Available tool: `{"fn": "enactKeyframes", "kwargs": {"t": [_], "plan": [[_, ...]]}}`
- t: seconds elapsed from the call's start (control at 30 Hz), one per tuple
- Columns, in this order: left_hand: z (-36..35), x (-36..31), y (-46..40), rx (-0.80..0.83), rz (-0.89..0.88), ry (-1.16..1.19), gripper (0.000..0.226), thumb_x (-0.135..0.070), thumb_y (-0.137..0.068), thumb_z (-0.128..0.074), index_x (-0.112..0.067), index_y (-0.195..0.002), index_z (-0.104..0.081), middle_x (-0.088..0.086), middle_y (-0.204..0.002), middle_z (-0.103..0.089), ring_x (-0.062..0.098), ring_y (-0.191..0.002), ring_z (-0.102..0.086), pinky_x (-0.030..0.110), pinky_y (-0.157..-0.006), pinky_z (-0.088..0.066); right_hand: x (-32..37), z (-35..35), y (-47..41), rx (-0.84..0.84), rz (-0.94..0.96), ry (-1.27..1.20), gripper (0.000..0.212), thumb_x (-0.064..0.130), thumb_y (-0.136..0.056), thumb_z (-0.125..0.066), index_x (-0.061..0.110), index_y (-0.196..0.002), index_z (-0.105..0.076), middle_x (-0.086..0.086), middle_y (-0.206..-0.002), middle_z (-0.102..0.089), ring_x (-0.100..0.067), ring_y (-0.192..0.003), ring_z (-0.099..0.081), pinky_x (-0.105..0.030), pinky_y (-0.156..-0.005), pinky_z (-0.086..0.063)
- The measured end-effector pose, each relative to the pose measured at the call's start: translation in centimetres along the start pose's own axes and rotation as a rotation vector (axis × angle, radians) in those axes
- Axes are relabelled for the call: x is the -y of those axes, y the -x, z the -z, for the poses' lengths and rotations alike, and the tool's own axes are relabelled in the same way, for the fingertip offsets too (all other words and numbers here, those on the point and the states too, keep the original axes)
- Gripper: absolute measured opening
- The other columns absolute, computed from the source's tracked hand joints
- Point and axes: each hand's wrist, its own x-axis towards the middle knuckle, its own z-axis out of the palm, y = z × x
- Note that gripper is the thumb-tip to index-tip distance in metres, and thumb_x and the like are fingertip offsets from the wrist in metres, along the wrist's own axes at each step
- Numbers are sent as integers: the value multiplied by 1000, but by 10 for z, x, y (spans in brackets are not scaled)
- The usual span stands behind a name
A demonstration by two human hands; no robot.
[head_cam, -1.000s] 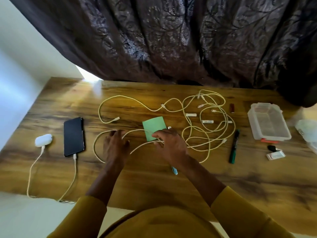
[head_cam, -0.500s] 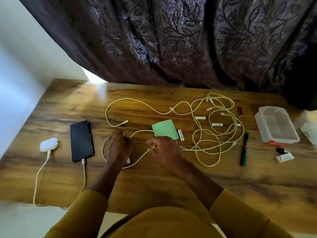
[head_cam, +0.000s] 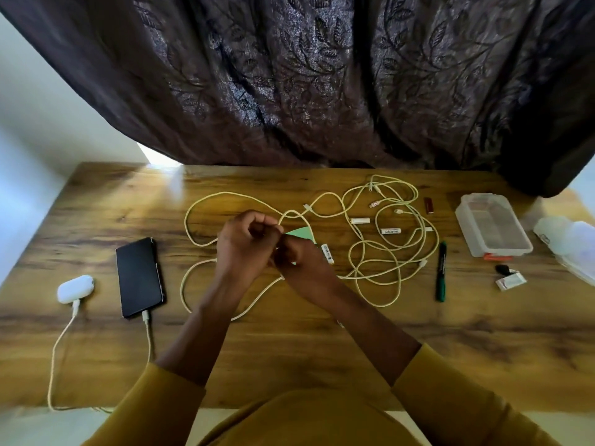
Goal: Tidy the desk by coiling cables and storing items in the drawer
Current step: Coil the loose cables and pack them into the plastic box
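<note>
Both hands, left (head_cam: 243,243) and right (head_cam: 297,257), pinching cream cable (head_cam: 206,201) mid-tabletop (head_cam: 289,349). Advisable: even loops, tangle toward right edge freed first.

Wood-grain tabletop (head_cam: 322,355), brown with dark streaks. Dark brown curtain (head_cam: 306,82) with a leaf pattern hung behind it, covering the far edge. White wall (head_cam: 42,123) at left. Daylight came through a gap (head_cam: 157,155) beside the curtain, glaring on the wood.
</note>
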Motion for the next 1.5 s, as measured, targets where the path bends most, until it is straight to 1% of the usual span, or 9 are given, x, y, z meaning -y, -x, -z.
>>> {"fn": "enactKeyframes", "kwargs": {"t": [0.17, 0.27, 0.37, 0.47, 0.6, 0.7, 0.97, 1.27, 1.5], "plan": [[-12, -7, -1, 10, -103, 111, 13, -19, -95, -66, -25, -95, -78, -13, -88, -77, 1, -81, -72, 20, -68, -57, -1, 30, 1, 43, -35, -186, 20, 13, -88, -61, 17, -103, -73, 0, -84, -77, -17, -84, -76, -36, -75, -60], [-20, -5, -7, 153, -184, 223, 43, -8, -92, -46, -25, -122, -71, -4, -105, -75, 14, -100, -69, 33, -83, -57, 4, 49, 6, 120, -11, -283, 24, -5, -102, -50, 11, -105, -68, -5, -82, -74, -15, -76, -72, -23, -69, -53], [-32, -11, -13, 318, -259, 249, 53, 7, -91, -47, -17, -134, -66, 19, -94, -68, 29, -80, -62, 34, -68, -53, 6, 73, 10, 152, 50, -354, 20, -4, -105, -47, 1, -109, -65, -14, -87, -73, -21, -82, -70, -34, -73, -50], [-44, -21, -22, 358, -349, 238, 40, 9, -86, -58, -6, -122, -70, 3, -103, -76, 16, -100, -71, 28, -80, -57, 7, 97, 16, 129, 134, -427, 23, -2, -106, -42, -5, -111, -64, -14, -84, -72, -20, -79, -70, -31, -71, -50], [-68, -26, -28, 320, -323, 186, 33, 17, -91, -59, -15, -90, -66, -16, -74, -72, -1, -70, -66, 18, -64, -51, 7, 125, 21, 88, 221, -582, 23, 0, -107, -38, -5, -114, -60, -19, -86, -72, -31, -79, -69, -38, -74, -51], [-84, -19, -34, 269, -305, 22, 15, -7, -95, -66, -21, -94, -71, -13, -76, -71, 2, -71, -66, 26, -64, -52, 8, 143, 22, 107, 284, -693, 21, 0, -107, -39, -4, -117, -57, -22, -90, -70, -36, -81, -68, -40, -81, -53], [-98, -33, -31, 257, -315, -125, 20, -13, -101, -66, -25, -85, -67, -22, -65, -60, -13, -60, -57, 6, -52, -35, 5, 167, 20, 121, 388, -815, 20, 1, -107, -39, -1, -118, -55, -25, -94, -68, -47, -96, -63, -55, -95, -42], [-105, -60, -46, 135, -351, 33, 19, -13, -107, -56, -24, -109, -71, -8, -81, -72, -6, -70, -64, 9, -58, -44, 13, 181, 14, 98, 382, -886, 23, 0, -107, -36, 1, -119, -56, -11, -83, -68, -25, -72, -63, -35, -73, -51], [-111, -78, -54, 91, -414, 179, 23, -7, -106, -56, -21, -114, -72, 2, -84, -73, 2, -72, -68, 20, -65, -52, 12, 189, 13, 49, 437, -862, 25, 4, -108, -38, -1, -124, -57, -21, -93, -68, -38, -91, -68, -55, -92, -43]]}}
